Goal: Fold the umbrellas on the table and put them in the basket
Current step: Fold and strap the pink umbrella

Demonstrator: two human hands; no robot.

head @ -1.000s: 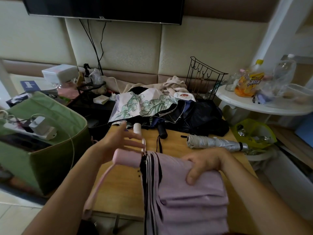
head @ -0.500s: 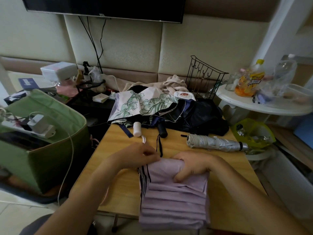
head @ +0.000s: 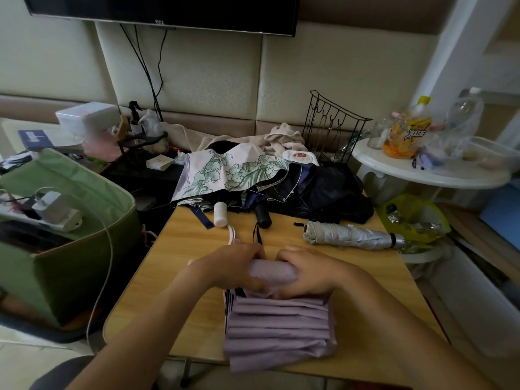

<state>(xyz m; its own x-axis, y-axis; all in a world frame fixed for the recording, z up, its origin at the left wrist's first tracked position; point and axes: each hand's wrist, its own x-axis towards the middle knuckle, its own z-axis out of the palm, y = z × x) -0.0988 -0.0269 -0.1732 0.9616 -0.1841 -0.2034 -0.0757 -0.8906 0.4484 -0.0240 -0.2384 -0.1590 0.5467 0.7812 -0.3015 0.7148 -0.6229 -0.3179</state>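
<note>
Lilac umbrella point(head: 278, 330) lies at the desk point(head: 157, 277) near edge. Left hand point(head: 239, 266) and right hand point(head: 306, 273) curl around its rolled far end. Green basket point(head: 73, 249) stands left of the desk, holding a white charger point(head: 55, 211).

Basket point(head: 84, 229) left of table point(head: 180, 263); umbrellas point(head: 281, 325) on it.

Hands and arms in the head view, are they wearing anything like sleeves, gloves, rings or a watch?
Nothing shows: the left hand and right hand are bare, no gloves, rings or watch visible. Both forearms are uncovered up to the frame's edge, with no sleeves in view.
</note>
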